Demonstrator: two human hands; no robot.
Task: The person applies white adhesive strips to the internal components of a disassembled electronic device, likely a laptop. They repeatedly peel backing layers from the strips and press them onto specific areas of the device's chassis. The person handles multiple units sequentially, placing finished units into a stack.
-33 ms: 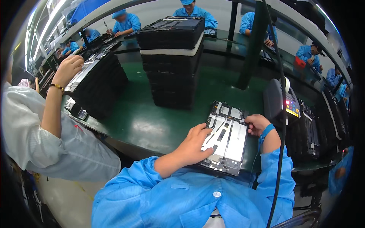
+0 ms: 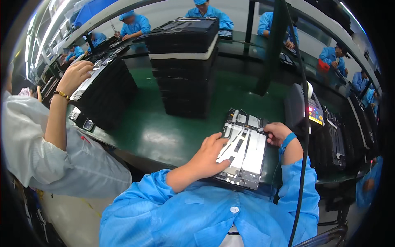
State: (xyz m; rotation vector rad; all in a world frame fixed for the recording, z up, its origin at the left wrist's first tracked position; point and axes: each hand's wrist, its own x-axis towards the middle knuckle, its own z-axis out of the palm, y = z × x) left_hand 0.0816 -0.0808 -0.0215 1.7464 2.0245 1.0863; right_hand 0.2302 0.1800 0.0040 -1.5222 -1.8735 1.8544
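Observation:
An opened tablet point(image 2: 251, 154) lies at the table's near edge, its silvery inner panels, dark ribbon cables and circuit boards facing up. Across its left side rests my left hand point(image 2: 207, 158), open, fingers lying flat and thumb spread apart on the panel. My right hand point(image 2: 279, 135), with a blue band around the wrist, is closed at the upper right edge. Its thumb and finger pinch by a small white strip point(image 2: 261, 129) there. The curled fingers hide part of that edge.
Tall stacks of dark tablet parts point(image 2: 183, 82) stand ahead, and another stack point(image 2: 109, 92) at left, where a co-worker's hand point(image 2: 76, 76) rests. A grey tape dispenser point(image 2: 302, 109) and more stacked parts point(image 2: 333, 144) are at right. A black cable point(image 2: 303, 164) hangs in front.

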